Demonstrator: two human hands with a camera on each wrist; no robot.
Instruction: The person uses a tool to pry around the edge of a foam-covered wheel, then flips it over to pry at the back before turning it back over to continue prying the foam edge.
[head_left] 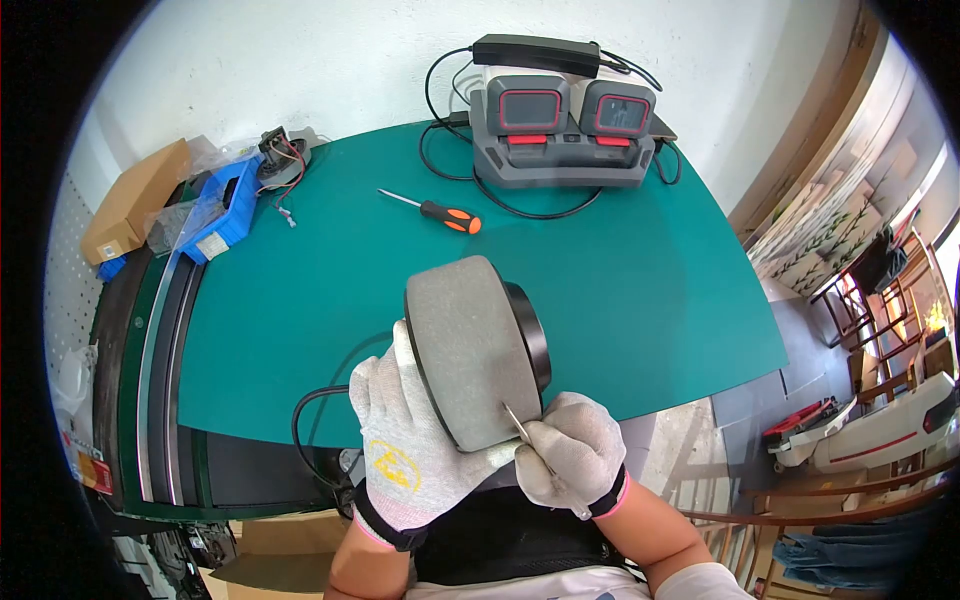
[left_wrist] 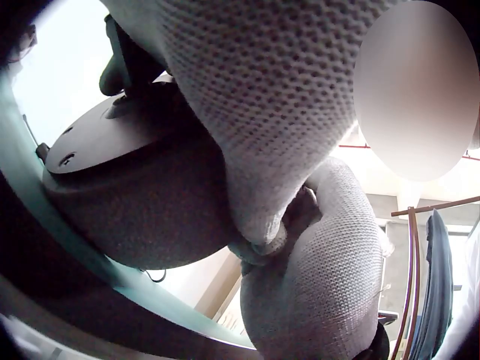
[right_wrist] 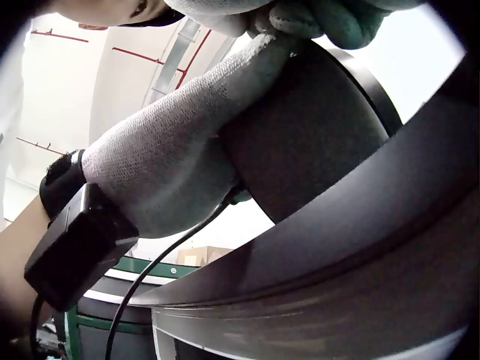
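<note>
A round grey fabric-covered device that looks like a speaker [head_left: 470, 350], with a black end on its right, is held tilted above the near edge of the green mat. My gloved left hand [head_left: 405, 430] grips it from the left and below, its thumb along the lower edge. In the left wrist view, the speaker [left_wrist: 142, 202] shows a flat dark face with small slots. My gloved right hand [head_left: 570, 450] pinches a slim pointed metal tool [head_left: 518, 424] with a clear handle end. The tool's tip lies at the fabric near the speaker's lower right edge.
On the green mat [head_left: 330, 260] lies an orange-and-black screwdriver [head_left: 452, 216]. A grey dock with two red-trimmed units [head_left: 560, 165] and cables stands at the back. To the left are a blue bin [head_left: 222, 215], a cardboard box [head_left: 135, 205] and a wired part [head_left: 283, 160].
</note>
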